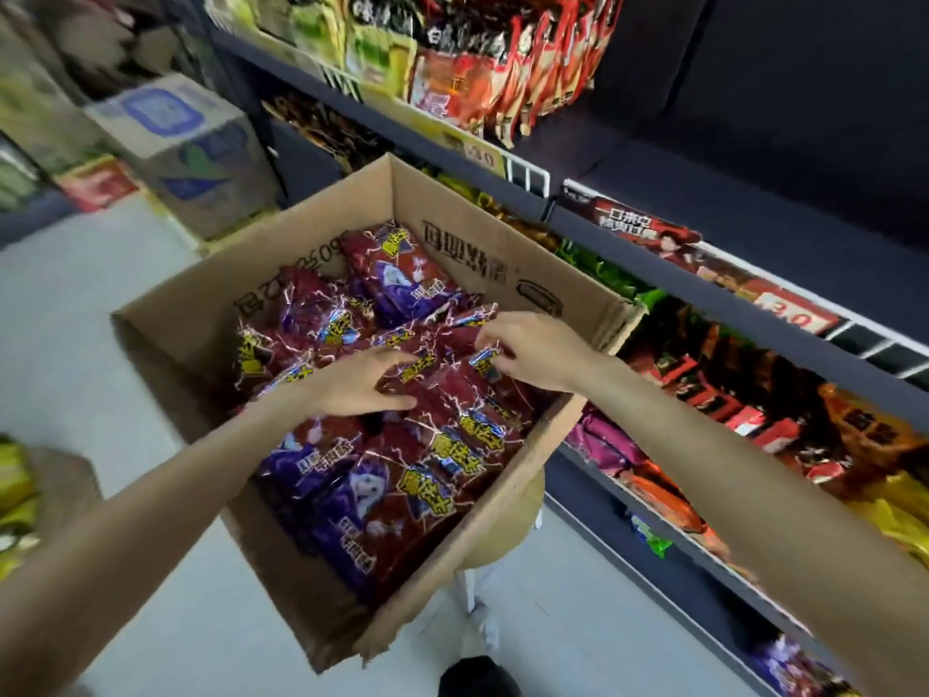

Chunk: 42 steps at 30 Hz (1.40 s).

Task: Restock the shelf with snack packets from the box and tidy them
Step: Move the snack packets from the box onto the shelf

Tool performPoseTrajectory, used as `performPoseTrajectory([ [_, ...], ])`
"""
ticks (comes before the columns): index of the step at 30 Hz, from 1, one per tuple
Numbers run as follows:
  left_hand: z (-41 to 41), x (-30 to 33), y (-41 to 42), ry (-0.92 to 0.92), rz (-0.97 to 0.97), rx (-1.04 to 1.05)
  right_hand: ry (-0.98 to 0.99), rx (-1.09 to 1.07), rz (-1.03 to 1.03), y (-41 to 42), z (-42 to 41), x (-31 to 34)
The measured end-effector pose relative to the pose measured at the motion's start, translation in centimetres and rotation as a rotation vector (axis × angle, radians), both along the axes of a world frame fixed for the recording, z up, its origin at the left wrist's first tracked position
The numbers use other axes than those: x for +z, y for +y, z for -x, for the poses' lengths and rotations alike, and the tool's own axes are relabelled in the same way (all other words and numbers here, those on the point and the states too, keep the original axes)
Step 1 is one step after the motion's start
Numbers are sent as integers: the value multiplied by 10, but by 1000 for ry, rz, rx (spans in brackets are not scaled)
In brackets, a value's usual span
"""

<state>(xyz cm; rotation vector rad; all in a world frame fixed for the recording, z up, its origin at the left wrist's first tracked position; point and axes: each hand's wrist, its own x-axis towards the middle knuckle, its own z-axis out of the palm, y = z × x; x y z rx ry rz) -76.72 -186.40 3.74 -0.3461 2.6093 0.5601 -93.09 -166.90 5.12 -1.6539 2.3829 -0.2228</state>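
Note:
An open cardboard box (181,314) stands in front of me, filled with several red and purple snack packets (402,274). Both my hands are inside it. My left hand (359,382) lies over the packets in the middle, fingers spread and curling round a red packet (452,394). My right hand (528,349) pinches the top edge of a packet next to it with curled fingers. The dark shelf (628,259) to the right holds rows of other snacks.
The box rests on a round stool (518,520). Stacked cartons (186,143) stand at the back left on the pale floor (75,304). Shelf rails with price tags (789,309) run along the right. A yellow packet pile (15,500) sits at the left edge.

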Motion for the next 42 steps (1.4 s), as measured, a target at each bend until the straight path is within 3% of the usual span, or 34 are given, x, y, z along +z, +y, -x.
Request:
performPoseTrajectory([
  [4,3,-24,10,-58,-104,-22,119,55,-225,-42,9,-28],
  [9,16,-51,23,39,-92,13,157,57,-463,-68,13,-50],
  [16,24,-61,23,236,-78,121,49,114,-445,-71,15,-56],
  [24,23,-67,18,292,-64,117,25,100,-433,-66,19,-51],
  [35,26,-56,17,276,-58,95,34,-159,-152,-45,40,-24],
  [42,31,-2,-8,666,-237,315,115,-336,190,-6,35,28],
])
